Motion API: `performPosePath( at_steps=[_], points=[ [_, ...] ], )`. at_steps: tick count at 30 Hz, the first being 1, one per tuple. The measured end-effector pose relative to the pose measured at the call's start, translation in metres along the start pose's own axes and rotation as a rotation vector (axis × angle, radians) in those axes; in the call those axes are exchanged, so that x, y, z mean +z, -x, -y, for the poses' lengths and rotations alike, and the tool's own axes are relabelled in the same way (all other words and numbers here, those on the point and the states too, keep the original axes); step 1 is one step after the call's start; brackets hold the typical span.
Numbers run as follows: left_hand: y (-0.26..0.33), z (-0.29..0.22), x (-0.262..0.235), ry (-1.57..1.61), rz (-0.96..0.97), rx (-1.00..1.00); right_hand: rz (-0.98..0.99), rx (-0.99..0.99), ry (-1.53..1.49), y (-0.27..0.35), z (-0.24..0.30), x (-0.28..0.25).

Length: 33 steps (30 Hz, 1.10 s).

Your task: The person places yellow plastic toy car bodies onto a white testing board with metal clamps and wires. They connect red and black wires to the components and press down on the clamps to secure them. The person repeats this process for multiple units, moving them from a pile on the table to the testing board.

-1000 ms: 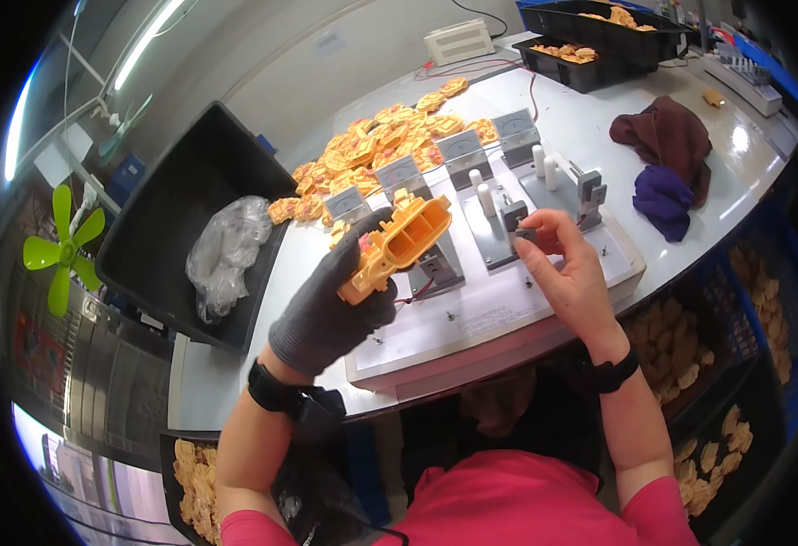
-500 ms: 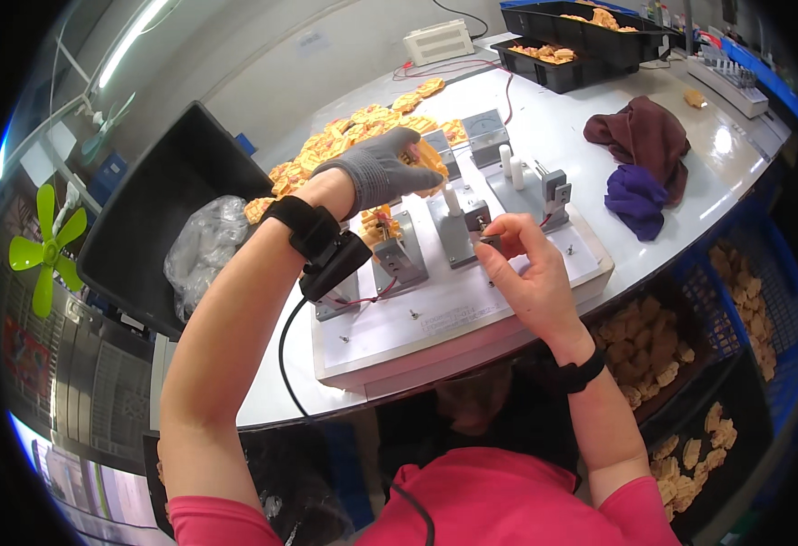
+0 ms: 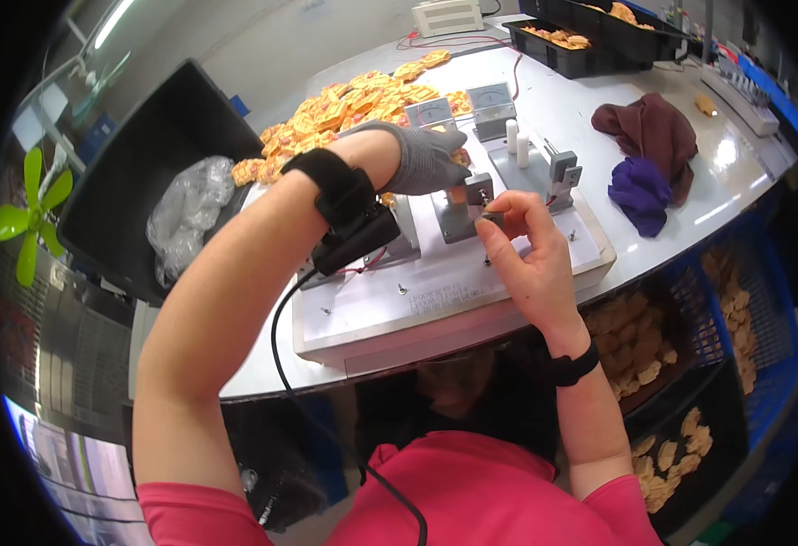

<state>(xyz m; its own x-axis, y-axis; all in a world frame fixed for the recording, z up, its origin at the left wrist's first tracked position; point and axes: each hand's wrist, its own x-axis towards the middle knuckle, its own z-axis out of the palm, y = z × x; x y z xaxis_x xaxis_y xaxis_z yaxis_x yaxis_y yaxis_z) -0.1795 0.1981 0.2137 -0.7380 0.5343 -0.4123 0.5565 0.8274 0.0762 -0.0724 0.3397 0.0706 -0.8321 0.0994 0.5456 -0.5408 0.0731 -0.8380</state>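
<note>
My left hand (image 3: 426,159), in a grey glove, is closed on a small orange-yellow part, mostly hidden by the fingers. It is held at the middle grey clamp (image 3: 479,189) of a white test board (image 3: 381,314). My bare right hand (image 3: 533,264) pinches a small dark lever piece (image 3: 493,217) on the front of that clamp, thumb and forefinger together. To the right stands another grey clamp (image 3: 563,170) beside white posts (image 3: 522,148). A further clamp on the left is largely covered by my left forearm and its strapped black device (image 3: 358,238).
A heap of orange-yellow parts (image 3: 344,105) lies behind the board, near two analog meters (image 3: 492,98). A black bin (image 3: 126,173) with clear plastic stands left. Brown cloth (image 3: 658,127) and purple cloth (image 3: 640,191) lie right. Black trays (image 3: 558,59) stand at the back.
My left hand has come down and to the right, bringing the orange-yellow part to the middle clamp. My right hand keeps its pinch at the lever piece. The view has shifted slightly.
</note>
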Motion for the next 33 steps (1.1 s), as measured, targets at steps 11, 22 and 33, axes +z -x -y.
performPosePath(
  at_steps=[11,22,33],
  points=[
    [0.171,0.017,0.081,0.504,-0.782,0.010,-0.158,-0.022,-0.006,0.002,-0.014,-0.006],
    [0.201,0.088,0.284,0.712,-0.961,-0.487,0.347,-0.114,0.602,0.000,0.010,-0.023],
    [0.162,0.101,0.295,0.421,-1.126,-0.583,0.392,0.076,0.650,-0.004,0.014,-0.019]
  ],
)
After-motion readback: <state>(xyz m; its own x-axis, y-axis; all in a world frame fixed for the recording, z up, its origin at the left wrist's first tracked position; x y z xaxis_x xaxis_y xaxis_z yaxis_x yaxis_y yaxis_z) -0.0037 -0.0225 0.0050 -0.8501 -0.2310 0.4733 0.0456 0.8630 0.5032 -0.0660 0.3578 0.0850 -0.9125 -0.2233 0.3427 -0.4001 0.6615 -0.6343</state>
